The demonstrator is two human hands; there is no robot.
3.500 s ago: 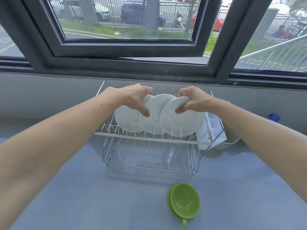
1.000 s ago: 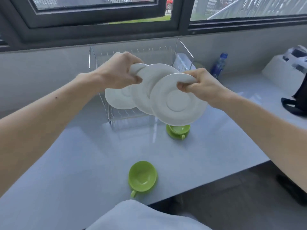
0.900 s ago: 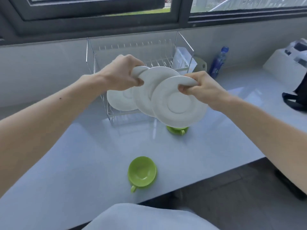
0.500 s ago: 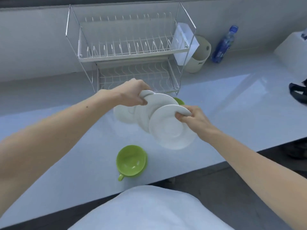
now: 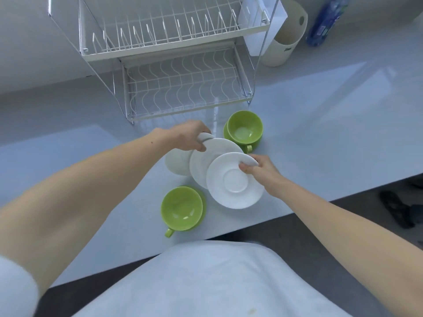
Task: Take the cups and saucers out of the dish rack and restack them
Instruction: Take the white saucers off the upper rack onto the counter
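Observation:
Three white saucers overlap just above the grey counter. My left hand (image 5: 186, 139) grips the rims of the left saucer (image 5: 177, 162) and the middle saucer (image 5: 204, 160). My right hand (image 5: 258, 171) pinches the rim of the front saucer (image 5: 234, 181). One green cup (image 5: 245, 129) sits on a green saucer behind the white ones. A second green cup (image 5: 182, 208) on its green saucer stands near the counter's front edge. The two-tier wire dish rack (image 5: 174, 53) at the back holds no dishes.
A white cutlery holder (image 5: 263, 26) hangs on the rack's right side. Beside it stand a cream container (image 5: 285, 40) and a blue bottle (image 5: 325, 21). The counter's front edge (image 5: 297, 217) runs diagonally close to the saucers. A dark object (image 5: 398, 209) lies on the floor.
Both hands have carried the three white saucers out of the rack's top tier and down toward the counter, between the two green cups. The view has tilted downward.

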